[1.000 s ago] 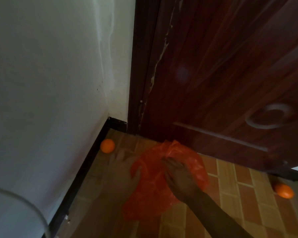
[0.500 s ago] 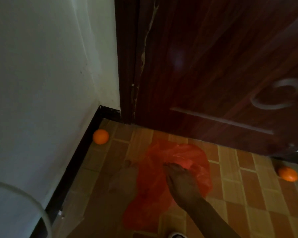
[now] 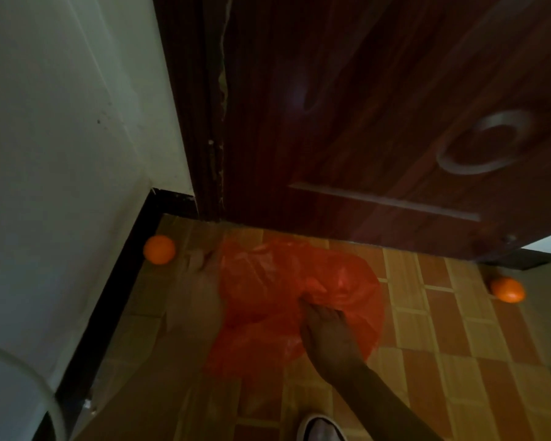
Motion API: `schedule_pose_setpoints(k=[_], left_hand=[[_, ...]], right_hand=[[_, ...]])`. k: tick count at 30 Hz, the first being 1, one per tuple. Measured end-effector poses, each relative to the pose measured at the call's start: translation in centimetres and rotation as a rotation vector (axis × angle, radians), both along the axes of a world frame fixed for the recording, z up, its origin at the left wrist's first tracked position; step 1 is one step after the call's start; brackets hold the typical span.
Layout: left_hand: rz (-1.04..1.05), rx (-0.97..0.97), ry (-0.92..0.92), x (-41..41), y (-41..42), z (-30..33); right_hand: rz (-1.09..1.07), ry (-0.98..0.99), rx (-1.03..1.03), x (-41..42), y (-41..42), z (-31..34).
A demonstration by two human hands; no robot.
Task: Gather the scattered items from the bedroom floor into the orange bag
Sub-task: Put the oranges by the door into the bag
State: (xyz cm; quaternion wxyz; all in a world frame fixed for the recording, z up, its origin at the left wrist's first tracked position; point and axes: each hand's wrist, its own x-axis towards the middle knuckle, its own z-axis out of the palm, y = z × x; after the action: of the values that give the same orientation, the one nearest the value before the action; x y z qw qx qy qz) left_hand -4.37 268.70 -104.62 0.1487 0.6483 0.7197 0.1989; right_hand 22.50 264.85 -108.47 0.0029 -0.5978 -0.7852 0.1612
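The orange plastic bag [image 3: 287, 281] hangs crumpled just above the tiled floor, in front of the door. My right hand [image 3: 328, 332] grips a bunch of its plastic from the near side, fingers curled into it. My left hand [image 3: 202, 275] is motion-blurred at the bag's left edge. Its fingers stretch toward an orange fruit [image 3: 159, 249] lying by the black skirting in the corner, a short gap away. A second orange fruit [image 3: 507, 289] lies on the floor at the right, near the door's lower corner.
A dark wooden door [image 3: 379, 106] fills the space ahead, with the white wall [image 3: 61, 122] on the left. A pale curved rim [image 3: 23, 374] shows at the bottom left. My shoe [image 3: 322, 426] stands at the bottom edge.
The view has dropped closer to the floor. My right hand has bunched the bag tighter, and my left hand has moved out from the bag toward the left orange.
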Motion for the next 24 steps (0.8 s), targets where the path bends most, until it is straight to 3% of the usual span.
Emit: schedule_pose_setpoints(k=[2, 6, 9, 11, 13, 16, 20, 24], left_hand=[[-0.035, 0.018, 0.021, 0.9, -0.2, 0.4], [-0.144, -0.003, -0.029, 2.4, -0.7, 1.1], [-0.114, -0.053, -0.074, 2.4, -0.3, 1.2], [-0.088, -0.126, -0.079, 2.4, -0.3, 1.9], [-0.081, -0.068, -0.058, 2.3, -0.8, 2.3], [-0.160, -0.031, 0.037, 1.5, -1.4, 2.3], [-0.090, -0.001, 0.054, 0.1, -1.6, 2.5], [0.058, -0.022, 0.076, -2.6, -2.2, 2.7]], right_hand=[[-0.029, 0.038, -0.108, -0.7, -0.4, 1.9], [-0.024, -0.096, -0.133, -2.6, -1.9, 7.6], [0.086, -0.157, -0.200, -2.3, -3.2, 13.8], [0.152, -0.114, -0.124, -2.0, -2.2, 17.1], [0.109, 0.093, 0.099, -2.4, -0.3, 18.4], [0.106, 0.111, 0.331, -3.9, 4.3, 16.0], [0.127, -0.119, 0.143, -6.4, 9.5, 9.1], [0.175, -0.120, -0.002, -6.5, 9.4, 2.8]])
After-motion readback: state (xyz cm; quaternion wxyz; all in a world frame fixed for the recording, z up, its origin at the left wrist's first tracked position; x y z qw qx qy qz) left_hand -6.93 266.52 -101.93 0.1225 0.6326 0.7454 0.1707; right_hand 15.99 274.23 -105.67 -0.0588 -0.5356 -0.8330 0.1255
